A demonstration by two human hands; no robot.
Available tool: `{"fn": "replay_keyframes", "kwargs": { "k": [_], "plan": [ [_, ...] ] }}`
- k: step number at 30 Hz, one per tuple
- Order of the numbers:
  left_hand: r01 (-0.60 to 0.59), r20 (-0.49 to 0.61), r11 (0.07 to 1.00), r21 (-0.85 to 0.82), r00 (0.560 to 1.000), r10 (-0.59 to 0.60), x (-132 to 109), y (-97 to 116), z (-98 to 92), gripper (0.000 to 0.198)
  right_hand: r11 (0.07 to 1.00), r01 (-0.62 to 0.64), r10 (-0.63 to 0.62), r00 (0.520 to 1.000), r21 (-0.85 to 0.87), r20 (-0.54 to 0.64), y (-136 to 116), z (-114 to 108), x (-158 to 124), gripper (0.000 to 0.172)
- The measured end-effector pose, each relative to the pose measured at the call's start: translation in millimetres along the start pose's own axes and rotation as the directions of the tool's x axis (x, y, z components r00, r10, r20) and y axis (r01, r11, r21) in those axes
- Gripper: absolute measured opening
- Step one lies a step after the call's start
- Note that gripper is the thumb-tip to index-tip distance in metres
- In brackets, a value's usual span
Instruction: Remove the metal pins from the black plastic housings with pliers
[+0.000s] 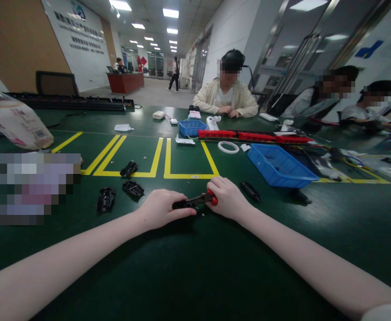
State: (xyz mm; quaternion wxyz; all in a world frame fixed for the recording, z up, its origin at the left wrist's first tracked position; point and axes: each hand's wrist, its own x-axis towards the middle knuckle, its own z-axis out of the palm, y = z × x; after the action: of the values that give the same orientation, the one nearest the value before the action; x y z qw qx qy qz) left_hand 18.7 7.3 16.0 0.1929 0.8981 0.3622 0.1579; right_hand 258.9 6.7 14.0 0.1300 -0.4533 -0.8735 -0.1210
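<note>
Close work on the green table (195, 276)

Larger blue bin (284, 178) stands there. Left of the bin: right hand (227, 198); left hand (160, 207) farther over, apart. Right grips red-handled pliers (212, 197); left pinches a black part (179, 204) at their tip.
</note>
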Motion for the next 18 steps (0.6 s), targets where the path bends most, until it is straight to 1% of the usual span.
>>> {"fn": "replay_keyframes", "kwargs": {
  "k": [2,6,8,13,18],
  "plan": [
    [0.008,0.007,1.000,-0.022,1.000,-0.008,0.5,-0.3,-0.3,0.044,1.000,-0.001,0.001,1.000,0.003,0.000,-0.1,-0.6,0.1,0.010],
    [-0.015,-0.059,1.000,-0.015,0.998,0.014,0.8,-2.2,2.5,0.044,1.000,-0.003,0.003,1.000,0.011,0.000,1.0,0.4,0.0,0.011],
    [-0.039,-0.095,0.999,0.031,0.995,0.042,0.7,-3.9,5.5,0.044,1.000,-0.003,0.003,1.000,0.014,0.000,1.9,2.0,0.2,0.012],
    [-0.085,-0.199,0.973,0.214,0.971,0.129,0.9,-7.4,12.1,0.043,1.000,0.000,-0.001,1.000,0.023,0.005,3.2,6.0,1.3,0.014],
    [-0.119,-0.220,0.954,0.276,0.958,0.183,0.8,-6.7,12.3,0.044,1.000,0.005,-0.005,1.000,0.030,0.007,3.9,6.7,1.3,0.015]
  ]
}}
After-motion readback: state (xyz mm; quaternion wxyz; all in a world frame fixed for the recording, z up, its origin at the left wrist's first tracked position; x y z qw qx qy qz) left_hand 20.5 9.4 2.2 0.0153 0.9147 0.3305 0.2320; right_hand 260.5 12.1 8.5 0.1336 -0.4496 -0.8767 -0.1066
